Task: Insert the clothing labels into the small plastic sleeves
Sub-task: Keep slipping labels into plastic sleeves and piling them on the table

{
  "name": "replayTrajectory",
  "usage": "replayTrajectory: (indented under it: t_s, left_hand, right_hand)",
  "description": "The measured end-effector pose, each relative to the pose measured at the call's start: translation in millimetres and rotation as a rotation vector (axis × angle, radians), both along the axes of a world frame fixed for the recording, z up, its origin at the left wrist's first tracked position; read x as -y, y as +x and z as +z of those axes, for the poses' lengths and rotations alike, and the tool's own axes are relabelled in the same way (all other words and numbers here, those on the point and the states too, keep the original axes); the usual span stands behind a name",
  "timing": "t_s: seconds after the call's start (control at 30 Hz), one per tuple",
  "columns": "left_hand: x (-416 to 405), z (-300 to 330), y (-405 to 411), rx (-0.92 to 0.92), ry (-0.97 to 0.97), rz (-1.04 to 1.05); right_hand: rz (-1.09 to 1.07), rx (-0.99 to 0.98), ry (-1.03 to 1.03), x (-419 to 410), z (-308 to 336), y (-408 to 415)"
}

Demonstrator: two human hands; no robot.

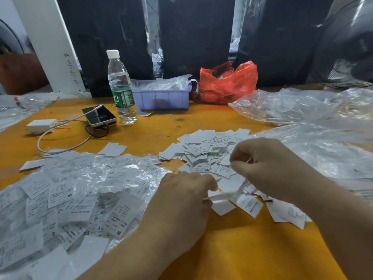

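Left hand (181, 201): nearest the camera, knuckles up, fingers curled, pinching a small clear sleeve (222, 196) at its left end.
Sleeve: thin, glossy, lying flat between the two hands just above the orange table (232, 245); what is inside it cannot be told.
Right hand (268, 168): curled, thumb and forefinger pinched together over the loose pile; something thin shows at the tips, too small to name.
Labels (205, 152): small white rectangles with fine black print and size letters such as XS, heaped loosely beyond and under the hands.
Sleeved labels (70, 199): a wide shiny heap to the left, showing M, S, XS.
Behind: bottle (121, 87), phone (100, 116), purple tray (163, 98), red bag (228, 83).
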State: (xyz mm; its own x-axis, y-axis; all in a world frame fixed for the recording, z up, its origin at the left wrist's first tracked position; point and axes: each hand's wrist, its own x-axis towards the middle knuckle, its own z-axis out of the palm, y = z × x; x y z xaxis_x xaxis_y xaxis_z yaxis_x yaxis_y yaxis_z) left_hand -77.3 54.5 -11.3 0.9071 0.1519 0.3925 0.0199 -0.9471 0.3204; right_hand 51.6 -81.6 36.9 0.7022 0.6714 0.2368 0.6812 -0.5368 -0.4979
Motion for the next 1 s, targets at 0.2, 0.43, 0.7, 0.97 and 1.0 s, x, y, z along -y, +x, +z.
replayTrajectory:
  t_s: [0.2,0.43,0.7,0.97,1.0]
  left_hand:
    - [-6.0,-3.0,-0.2,0.019,-0.326,0.038]
    - [-6.7,-2.4,-0.9,0.029,-0.332,0.073]
    - [-5.6,-2.2,-1.0,0.070,-0.266,0.018]
    - [-4.4,0.8,-3.1,0.149,-0.308,-0.004]
    - [-3.8,1.2,-2.8,0.150,-0.312,-0.010]
  right_hand:
    - [-0.004,-0.017,0.016,2.7,3.3,5.1]
    - [0.045,-0.061,-0.031,2.3,1.6,-1.5]
    - [-0.005,0.015,-0.027,5.2,8.2,-0.7]
    - [-0.233,0.170,-0.080,14.8,16.0,14.0]
    - [-0.269,0.130,-0.146,15.8,15.2,15.0]
